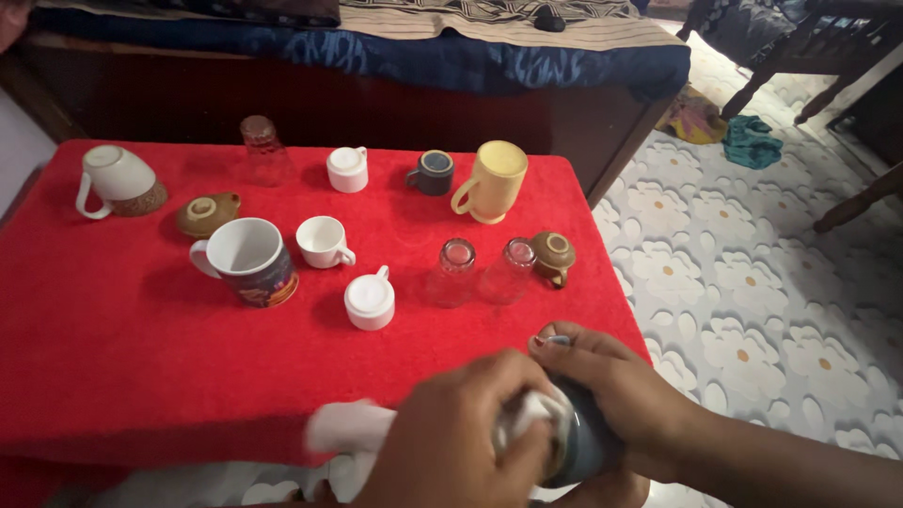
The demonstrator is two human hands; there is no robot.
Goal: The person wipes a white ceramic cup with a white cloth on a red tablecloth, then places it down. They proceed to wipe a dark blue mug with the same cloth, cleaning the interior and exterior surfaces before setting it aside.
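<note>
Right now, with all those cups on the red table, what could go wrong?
1. The dark cup is held beyond the table's front edge, above the floor. If the right hand slips while the left hand rubs it with the white cloth, it might fall and break.
2. The two upside-down glasses stand close together just beyond the hands, so a careless reach might tip them over.

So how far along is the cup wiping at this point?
Hard to count finished ones: no cup on the red table shows whether it has been wiped. In hand: the right hand grips a dark grey cup while the left hand presses a white cloth into it. About a dozen cups and glasses, such as the yellow mug and the inverted glasses, stand on the table.
</note>
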